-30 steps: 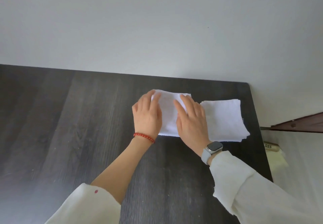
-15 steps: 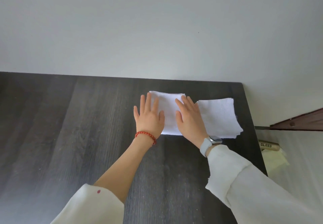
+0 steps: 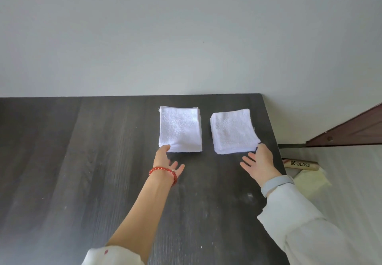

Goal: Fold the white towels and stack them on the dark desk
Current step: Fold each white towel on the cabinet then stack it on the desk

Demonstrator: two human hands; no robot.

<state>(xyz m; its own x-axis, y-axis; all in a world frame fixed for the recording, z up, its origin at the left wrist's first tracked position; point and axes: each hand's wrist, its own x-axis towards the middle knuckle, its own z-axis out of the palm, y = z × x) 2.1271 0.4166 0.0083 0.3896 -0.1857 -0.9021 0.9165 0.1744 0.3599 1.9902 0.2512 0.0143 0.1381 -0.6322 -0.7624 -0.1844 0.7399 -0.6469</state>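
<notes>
While both hands lie open, the left hand (image 3: 165,159) touches the folded towel (image 3: 180,129) at twelve o'clock; the right hand (image 3: 259,162) touches the towel stack (image 3: 233,131) at eleven.

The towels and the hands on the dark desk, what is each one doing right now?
Left folded white towel: flat on the dark wooden desk, folded square.
Right stack of folded white towels: several layers, edges slightly uneven, apart from the left towel.
Left hand: open, fingertips touching the left towel's near corner.
Right hand: open, fingertips at the stack's near corner.
</notes>
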